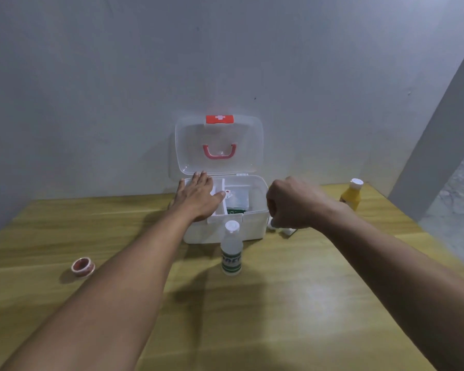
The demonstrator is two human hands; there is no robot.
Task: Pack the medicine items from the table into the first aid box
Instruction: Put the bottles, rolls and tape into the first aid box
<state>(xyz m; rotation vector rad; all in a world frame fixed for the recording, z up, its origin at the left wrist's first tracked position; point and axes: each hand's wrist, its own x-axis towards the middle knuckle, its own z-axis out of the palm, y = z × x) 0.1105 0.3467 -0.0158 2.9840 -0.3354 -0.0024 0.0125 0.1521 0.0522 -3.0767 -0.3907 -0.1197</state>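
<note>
The white first aid box (255, 226) stands open at the table's far middle, its clear lid (241, 129) leaning back against the wall. My left hand (198, 196) lies flat, fingers spread, over the box's left compartment. My right hand (292, 203) is curled just right of the box, closed on a small white item (275, 223) that mostly hides under the fingers. A clear bottle with a green label (231, 249) stands in front of the box. A tape roll (82, 266) lies at the left. A yellow bottle (352, 194) stands at the far right.
A green pack (236, 211) and a clear inner tray (239, 198) sit inside the box. Another small white piece (288, 231) lies on the wooden table (306, 303) below my right hand. The wall is right behind the box; the table's right edge drops to a tiled floor.
</note>
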